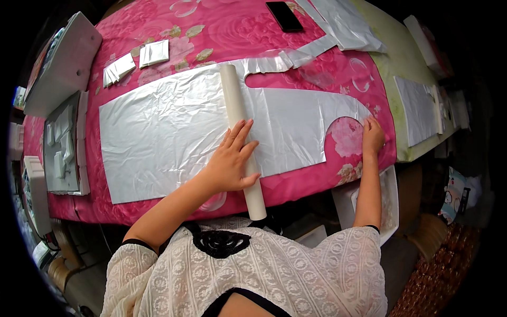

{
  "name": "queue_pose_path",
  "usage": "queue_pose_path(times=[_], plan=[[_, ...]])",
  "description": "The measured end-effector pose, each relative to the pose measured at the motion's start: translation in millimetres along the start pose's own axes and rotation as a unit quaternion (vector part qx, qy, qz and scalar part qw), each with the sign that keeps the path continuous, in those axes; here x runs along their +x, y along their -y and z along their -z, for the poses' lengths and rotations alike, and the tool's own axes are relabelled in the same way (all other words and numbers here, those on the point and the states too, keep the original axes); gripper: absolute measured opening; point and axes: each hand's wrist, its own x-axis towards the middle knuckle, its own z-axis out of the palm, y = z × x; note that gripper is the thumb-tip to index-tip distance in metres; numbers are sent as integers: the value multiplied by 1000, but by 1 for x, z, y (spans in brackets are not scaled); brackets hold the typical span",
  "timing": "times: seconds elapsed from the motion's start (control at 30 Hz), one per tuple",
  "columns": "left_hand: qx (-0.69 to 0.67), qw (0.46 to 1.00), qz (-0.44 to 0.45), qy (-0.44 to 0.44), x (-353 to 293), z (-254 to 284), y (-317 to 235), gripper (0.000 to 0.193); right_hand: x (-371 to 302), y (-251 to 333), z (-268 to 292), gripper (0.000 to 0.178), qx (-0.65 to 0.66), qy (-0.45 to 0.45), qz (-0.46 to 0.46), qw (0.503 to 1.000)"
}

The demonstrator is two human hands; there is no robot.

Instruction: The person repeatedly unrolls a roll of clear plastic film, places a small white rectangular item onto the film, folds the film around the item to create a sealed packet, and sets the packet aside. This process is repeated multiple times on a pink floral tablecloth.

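A thin silvery-white plastic sheet (163,127) with curved cut-outs and strap-like parts, like a disposable apron, lies spread before me. Across its middle rests a long cream-coloured tube (230,90), its near end reaching past the table edge. My left hand (231,158) lies on this tube with the fingers stretched and apart, the thumb toward the near end. At the sheet's far right, my right hand (374,136) pinches the tip of a strap beside a rounded cut-out. Its fingers are closed, and the gripped edge is partly hidden.
Folded silvery packets (154,53) lie at the back left on the pink flowered tablecloth (222,31). A black phone (284,16) and more silvery sheets (348,26) are at the back. White foam boxes (68,63) and a tray of packets (63,179) stand left.
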Motion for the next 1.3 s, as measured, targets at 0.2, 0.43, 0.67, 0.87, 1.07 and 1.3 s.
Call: queue_pose_path(times=[0.2, 0.43, 0.67, 0.87, 1.07, 1.3], plan=[[-84, 993, -20, -76, -3, 2, -5, 65, -16, 103, 31, 12, 360, 62, -77, 928], [-646, 711, 277, -6, -15, 38, -11, 44, -108, 292, 72, 25, 456, 339, 143, 810], [-508, 759, 408, -7, -106, 91, 76, 13, -141, 283, 92, 33, 398, 297, 226, 838], [-450, 749, 482, -65, -168, 131, 130, 13, -159, 266, 106, 49, 117, 399, 108, 903], [-421, 753, 505, -27, -180, 143, 165, 13, -172, 263, 90, 46, 143, 487, 13, 861], [20, 888, 459, -13, -181, 163, 168, 25, -170, 253, 91, 45, 169, 484, 1, 859]])
